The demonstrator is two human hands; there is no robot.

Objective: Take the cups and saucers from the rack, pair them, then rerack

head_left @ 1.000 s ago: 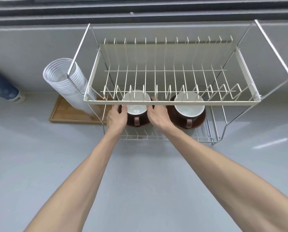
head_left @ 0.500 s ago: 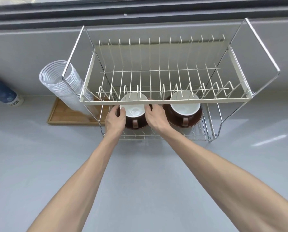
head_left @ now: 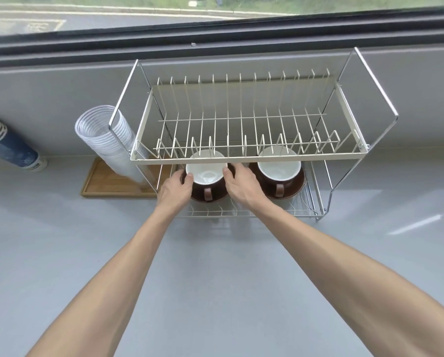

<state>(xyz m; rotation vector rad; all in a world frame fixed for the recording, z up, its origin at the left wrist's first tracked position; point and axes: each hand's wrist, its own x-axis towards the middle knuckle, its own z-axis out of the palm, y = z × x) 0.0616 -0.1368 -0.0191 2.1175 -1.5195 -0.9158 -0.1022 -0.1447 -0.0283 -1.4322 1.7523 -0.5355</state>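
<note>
A two-tier wire dish rack [head_left: 249, 159] stands on the grey counter against the window ledge. Its upper tier holds nothing. On the lower tier sit two brown cups with white insides, each on a brown saucer: the left cup [head_left: 206, 176] on its saucer [head_left: 217, 198], the right cup [head_left: 278, 171] on its saucer [head_left: 294, 189]. My left hand [head_left: 175, 190] and my right hand [head_left: 241, 184] grip the left saucer's edges on either side of the cup, reaching under the upper tier.
A tilted stack of clear plastic cups [head_left: 107, 140] leans over a wooden tray [head_left: 104, 184] left of the rack. Stacked blue paper cups [head_left: 6, 148] lie at the far left. Grey counter [head_left: 215, 266] stretches in front; the window frame runs behind.
The view has tilted up, showing the window. Both hands stay on the left cup and saucer, which has drawn slightly toward the rack's front.
</note>
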